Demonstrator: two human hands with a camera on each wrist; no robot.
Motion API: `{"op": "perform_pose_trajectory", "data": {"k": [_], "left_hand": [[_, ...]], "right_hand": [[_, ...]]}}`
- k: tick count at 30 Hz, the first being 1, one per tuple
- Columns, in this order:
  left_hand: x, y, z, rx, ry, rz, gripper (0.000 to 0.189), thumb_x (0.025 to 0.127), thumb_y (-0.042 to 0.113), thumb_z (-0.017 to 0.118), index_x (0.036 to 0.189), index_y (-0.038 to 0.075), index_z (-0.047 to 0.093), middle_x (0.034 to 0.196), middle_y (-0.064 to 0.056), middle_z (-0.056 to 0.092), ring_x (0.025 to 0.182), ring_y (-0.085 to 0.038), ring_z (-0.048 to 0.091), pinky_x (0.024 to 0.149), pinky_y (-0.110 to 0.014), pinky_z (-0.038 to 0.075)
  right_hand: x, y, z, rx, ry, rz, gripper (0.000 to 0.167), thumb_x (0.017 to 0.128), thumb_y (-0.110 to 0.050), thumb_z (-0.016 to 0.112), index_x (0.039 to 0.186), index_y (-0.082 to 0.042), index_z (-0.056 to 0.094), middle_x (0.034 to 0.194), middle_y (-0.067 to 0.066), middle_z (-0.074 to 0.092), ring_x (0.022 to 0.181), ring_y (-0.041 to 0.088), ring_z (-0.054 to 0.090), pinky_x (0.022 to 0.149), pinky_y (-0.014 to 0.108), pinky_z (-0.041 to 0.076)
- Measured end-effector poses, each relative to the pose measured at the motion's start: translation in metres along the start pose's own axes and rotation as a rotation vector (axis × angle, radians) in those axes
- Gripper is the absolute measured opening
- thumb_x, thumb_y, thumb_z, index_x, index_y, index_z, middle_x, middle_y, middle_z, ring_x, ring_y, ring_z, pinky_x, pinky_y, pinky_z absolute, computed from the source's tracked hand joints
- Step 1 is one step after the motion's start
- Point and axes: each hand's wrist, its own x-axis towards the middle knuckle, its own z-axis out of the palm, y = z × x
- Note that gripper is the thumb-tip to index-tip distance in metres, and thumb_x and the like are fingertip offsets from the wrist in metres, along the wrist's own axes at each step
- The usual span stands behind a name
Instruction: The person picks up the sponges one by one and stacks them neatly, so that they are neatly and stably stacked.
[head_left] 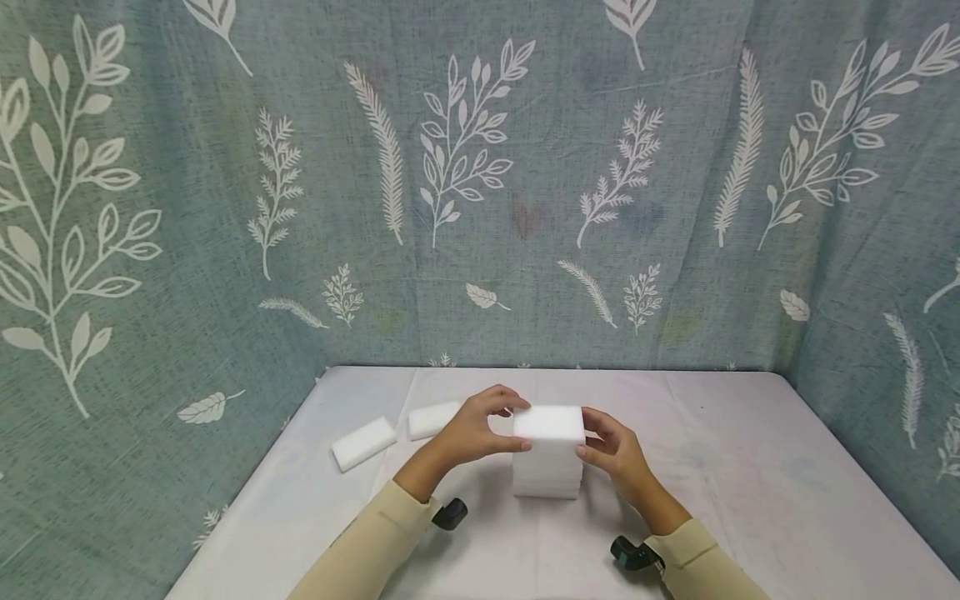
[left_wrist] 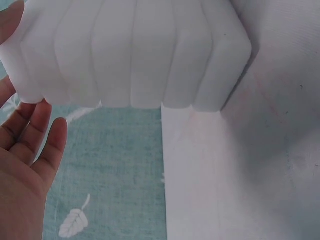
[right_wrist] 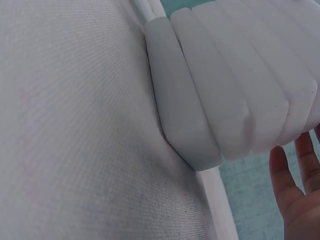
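Observation:
White foam sponges [head_left: 546, 473] stand in an upright stack on the table, several layers high. At the top left of the stack, my left hand [head_left: 474, 432] grips the uppermost sponge [head_left: 549, 423], thumb at its front corner and fingers at the back. My right hand [head_left: 617, 458] holds the right side near the top, with the thumb in front and the fingers behind. In the left wrist view the layered sponges [left_wrist: 150, 60] sit flush, fingertips at the top layers. The right wrist view shows the lower layers [right_wrist: 180, 100] slightly offset from each other.
Two more white sponges lie flat to the left of the stack: one nearer the left edge [head_left: 364, 443], the other [head_left: 431, 420] partly behind my left hand. A white cloth covers the table [head_left: 720, 475]. A teal leaf-patterned curtain [head_left: 517, 250] hangs around its back and sides.

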Motion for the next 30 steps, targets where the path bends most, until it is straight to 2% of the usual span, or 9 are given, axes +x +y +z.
{"op": "perform_pose_trajectory", "data": {"k": [4, 11, 13, 18, 21, 26, 30], "left_hand": [[0.0005, -0.0001, 0.0002, -0.008, 0.002, 0.0, 0.052, 0.076, 0.04, 0.083, 0.121, 0.02, 0.066, 0.118, 0.01, 0.056, 0.105, -0.012, 0.056, 0.092, -0.032, 0.048], [0.0011, 0.0003, 0.0008, -0.042, 0.004, 0.006, 0.051, 0.076, 0.026, 0.086, 0.121, 0.016, 0.065, 0.122, 0.002, 0.056, 0.108, -0.021, 0.057, 0.093, -0.042, 0.048], [0.0008, -0.0001, 0.0015, -0.038, 0.007, 0.004, 0.052, 0.075, 0.024, 0.086, 0.122, 0.014, 0.065, 0.122, 0.001, 0.056, 0.108, -0.021, 0.056, 0.093, -0.042, 0.048], [0.0008, -0.0031, 0.0026, 0.007, 0.011, 0.0, 0.053, 0.075, 0.037, 0.085, 0.12, 0.016, 0.066, 0.119, 0.009, 0.056, 0.106, -0.011, 0.056, 0.091, -0.031, 0.049], [0.001, -0.0046, 0.0029, 0.014, 0.009, 0.001, 0.054, 0.075, 0.042, 0.084, 0.12, 0.018, 0.066, 0.119, 0.011, 0.056, 0.106, -0.01, 0.056, 0.091, -0.029, 0.049], [-0.0001, -0.0048, 0.0029, 0.018, 0.009, 0.006, 0.057, 0.075, 0.043, 0.083, 0.122, 0.016, 0.066, 0.119, 0.008, 0.057, 0.105, -0.011, 0.056, 0.091, -0.03, 0.049], [-0.0017, -0.0055, 0.0024, 0.016, 0.0, -0.005, 0.066, 0.073, 0.045, 0.084, 0.129, 0.016, 0.062, 0.125, 0.0, 0.058, 0.106, -0.011, 0.057, 0.092, -0.034, 0.049]], "right_hand": [[0.0002, 0.0007, 0.0, 0.0, 0.004, -0.001, 0.053, 0.085, 0.006, 0.067, 0.133, 0.012, 0.047, 0.126, 0.028, 0.053, 0.111, 0.019, 0.058, 0.09, 0.029, 0.05], [0.0007, -0.0004, -0.0003, -0.023, 0.014, -0.001, 0.053, 0.084, 0.003, 0.069, 0.133, 0.01, 0.049, 0.127, 0.027, 0.054, 0.111, 0.015, 0.057, 0.09, 0.029, 0.05], [0.0004, -0.0003, -0.0005, -0.025, 0.015, 0.006, 0.053, 0.085, 0.003, 0.069, 0.133, 0.01, 0.048, 0.127, 0.027, 0.054, 0.111, 0.015, 0.057, 0.091, 0.029, 0.049], [-0.0002, 0.0009, -0.0002, -0.018, 0.015, 0.015, 0.054, 0.084, 0.003, 0.069, 0.134, 0.011, 0.048, 0.127, 0.027, 0.053, 0.111, 0.015, 0.058, 0.091, 0.028, 0.049], [-0.0003, 0.0007, -0.0002, -0.008, 0.013, 0.0, 0.056, 0.084, 0.004, 0.069, 0.135, 0.01, 0.046, 0.128, 0.027, 0.053, 0.111, 0.017, 0.058, 0.091, 0.029, 0.049], [0.0009, -0.002, 0.0005, -0.005, 0.013, -0.023, 0.06, 0.086, 0.004, 0.067, 0.14, 0.008, 0.041, 0.129, 0.027, 0.052, 0.113, 0.018, 0.056, 0.093, 0.031, 0.049], [0.0022, -0.0045, 0.0019, -0.003, 0.017, -0.018, 0.057, 0.087, 0.004, 0.066, 0.139, 0.009, 0.043, 0.129, 0.027, 0.052, 0.113, 0.017, 0.056, 0.093, 0.031, 0.048]]}}
